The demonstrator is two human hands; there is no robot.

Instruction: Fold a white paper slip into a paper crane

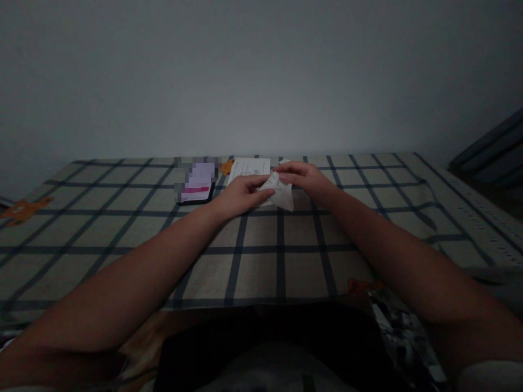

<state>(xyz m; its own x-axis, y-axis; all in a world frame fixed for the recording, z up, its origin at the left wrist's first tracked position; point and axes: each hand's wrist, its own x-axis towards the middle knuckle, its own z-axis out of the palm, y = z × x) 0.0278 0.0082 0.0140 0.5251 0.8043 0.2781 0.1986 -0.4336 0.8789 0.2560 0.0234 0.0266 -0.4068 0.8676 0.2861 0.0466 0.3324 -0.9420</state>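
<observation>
In the head view, the left hand [241, 195] pinches a crumpled white paper [283, 195] between thumb and fingers, and the right hand [305, 177] holds its upper right part in a similar light pinch. The paper sits between the two hands over the checked tablecloth [261, 272], just in front of a printed sheet [250, 165] and to the right of a phone [200, 179]. The step in hand looks like working the paper with the fingertips; the next move seems to call for a gentle, steady hold on both sides. One loose corner points toward the near side and slightly right; the long axis appears to follow that slant, though fingers hide part of it
</observation>
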